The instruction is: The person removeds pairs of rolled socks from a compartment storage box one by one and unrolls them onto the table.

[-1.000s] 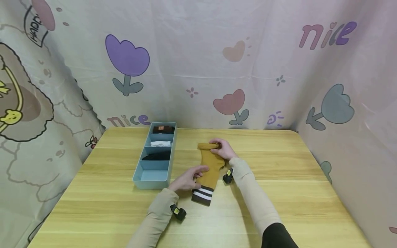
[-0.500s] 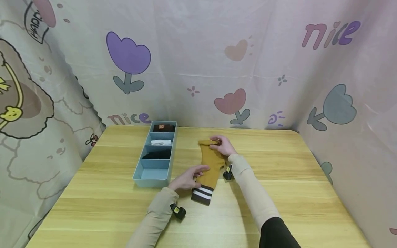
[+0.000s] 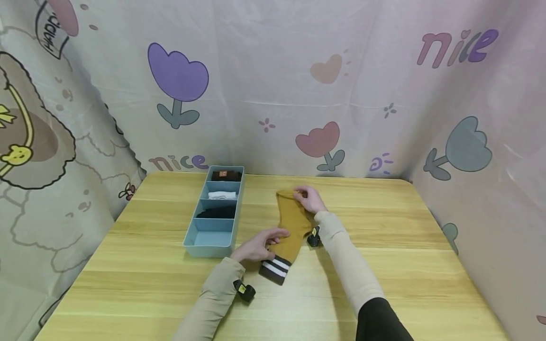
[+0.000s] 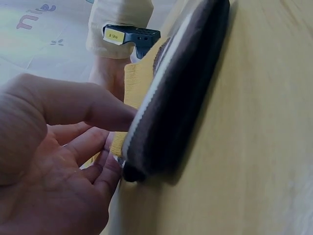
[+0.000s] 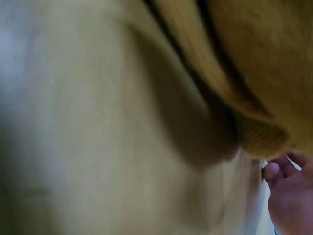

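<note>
One mustard sock [image 3: 294, 222] lies lengthwise on the wooden table [image 3: 384, 227], to the right of the box, and two hands are on it! At the far end the right hand [image 3: 313, 200] has it pinched between thumb and fingers, covering one corner; nearer, the left hand [image 3: 256, 247] rests on the sock by the cuff, thumb and forefinger wide apart. That brown cuff [image 3: 274, 270] wears two white stripes. A camera on each wrist, two in all; the left wrist view catches a yellow label [image 4: 113, 35] on the other one, its lettering too small to read. The right wrist view is a blur of sock. Just left, one blue box [image 3: 207, 252], four compartments, three bundles: a dark brown one [image 3: 232, 176] at the back with an orange tag [image 3: 223, 174], letters too tiny to be sure of, then a white one [image 3: 222, 195], then a black one [image 3: 217, 212]. Behind it all, the curtain [image 3: 256, 71] says "nice" twice, low left and high right, with "HAPPY" tilted on the left side.
</note>
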`<state>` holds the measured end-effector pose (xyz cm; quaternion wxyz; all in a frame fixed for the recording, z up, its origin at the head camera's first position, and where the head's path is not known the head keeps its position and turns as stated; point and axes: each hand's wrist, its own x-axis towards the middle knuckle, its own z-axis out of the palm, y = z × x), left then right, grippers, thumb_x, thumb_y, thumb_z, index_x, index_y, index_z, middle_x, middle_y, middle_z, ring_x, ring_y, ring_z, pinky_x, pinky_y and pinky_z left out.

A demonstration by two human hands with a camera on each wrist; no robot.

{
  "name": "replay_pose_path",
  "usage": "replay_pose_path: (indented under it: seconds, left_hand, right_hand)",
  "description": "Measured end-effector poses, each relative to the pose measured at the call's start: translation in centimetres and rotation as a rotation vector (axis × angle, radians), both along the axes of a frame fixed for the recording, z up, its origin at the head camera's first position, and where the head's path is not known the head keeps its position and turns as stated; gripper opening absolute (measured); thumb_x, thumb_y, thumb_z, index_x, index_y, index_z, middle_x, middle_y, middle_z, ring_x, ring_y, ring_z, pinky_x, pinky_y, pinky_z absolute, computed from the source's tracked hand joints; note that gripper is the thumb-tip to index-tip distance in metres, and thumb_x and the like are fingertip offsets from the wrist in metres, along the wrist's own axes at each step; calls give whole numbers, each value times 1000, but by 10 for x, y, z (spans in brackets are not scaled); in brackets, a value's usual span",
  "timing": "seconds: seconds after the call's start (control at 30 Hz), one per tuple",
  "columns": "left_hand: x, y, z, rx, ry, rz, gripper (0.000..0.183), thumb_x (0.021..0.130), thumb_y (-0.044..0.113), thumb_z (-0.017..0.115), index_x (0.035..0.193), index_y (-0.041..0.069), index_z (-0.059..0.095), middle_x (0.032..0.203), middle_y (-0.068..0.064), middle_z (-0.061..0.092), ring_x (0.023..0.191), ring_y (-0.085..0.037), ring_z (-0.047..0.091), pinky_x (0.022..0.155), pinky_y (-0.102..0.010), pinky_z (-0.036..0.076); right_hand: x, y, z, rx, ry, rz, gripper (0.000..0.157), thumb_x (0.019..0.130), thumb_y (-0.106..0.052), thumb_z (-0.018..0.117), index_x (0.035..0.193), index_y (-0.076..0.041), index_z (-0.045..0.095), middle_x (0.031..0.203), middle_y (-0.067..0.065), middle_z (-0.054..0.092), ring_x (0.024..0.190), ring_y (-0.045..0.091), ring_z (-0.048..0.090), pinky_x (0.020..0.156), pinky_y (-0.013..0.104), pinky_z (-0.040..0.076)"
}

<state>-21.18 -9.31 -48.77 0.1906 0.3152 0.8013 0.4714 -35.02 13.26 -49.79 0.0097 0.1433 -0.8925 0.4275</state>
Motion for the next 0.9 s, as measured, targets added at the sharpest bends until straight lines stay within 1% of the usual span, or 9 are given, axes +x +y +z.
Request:
replay_pose_path:
  seconds: [0.1,0.2,0.33,0.47,0.53,0.63,0.7,0.8,0.9]
  left_hand:
    - [0,-1,0,-1,-2,4,72,75,-12,62,145,-6,46,148,-23,52,120,-33,53,108,-38,44]
    - [0,-2,0,-2,0,4,72,75,-11,62,145,-6,46,149,-23,52,121,-33,53,108,-38,44]
    - [0,-1,-2,-20,-2,11,72,75,-11,62,145,-3,46,149,-20,53,121,-31,53,107,-35,44]
    - [-1,1,-5,-35,-2,9,72,76,-11,63,146,-2,47,149,-18,53,120,-27,53,106,-30,44]
    - [-1,1,-6,-32,-2,3,71,76,-11,63,145,-3,46,149,-19,53,119,-28,53,106,-30,44]
    - [0,1,-6,-24,-5,0,72,76,-12,63,146,-3,46,149,-20,52,121,-30,53,108,-33,44]
    - [0,1,-6,-19,-10,-1,72,76,-12,63,146,-3,46,149,-20,52,122,-31,53,109,-35,44]
    - [-1,1,-6,-14,-14,-4,73,76,-12,63,146,-4,46,150,-20,51,124,-32,53,110,-39,43]
    - [-1,1,-5,-11,-18,-1,72,76,-12,63,146,-4,46,150,-21,51,124,-33,53,110,-40,43]
  right_hand:
    - [-1,1,0,-36,-22,40,38,94,-12,69,130,0,62,119,24,66,108,36,61,97,47,49]
    - [-3,3,-2,-48,-39,69,43,91,-8,72,132,1,61,129,25,64,120,38,60,105,49,47]
    - [-7,3,-6,-23,-32,29,37,93,-8,69,127,4,64,129,25,66,120,39,62,107,49,48]
    - [-8,5,-6,11,-10,-14,32,93,-13,68,119,5,69,121,24,70,108,34,66,99,44,52]
    - [-10,6,-5,14,1,-10,25,95,-17,67,107,5,71,104,21,71,93,28,64,87,36,52]
    - [-12,7,-3,0,0,-9,27,98,-24,64,88,0,69,78,10,63,73,18,53,70,28,44]
    - [-14,7,-1,-15,-13,-12,31,99,-28,62,81,-4,65,69,2,54,67,14,47,65,26,38]
    - [-15,6,1,-28,-32,-33,31,99,-31,63,82,-5,67,69,-3,54,66,12,46,65,25,38]
    - [-16,4,3,-26,-29,-44,29,99,-29,63,91,-2,70,78,5,62,72,14,51,69,26,42]
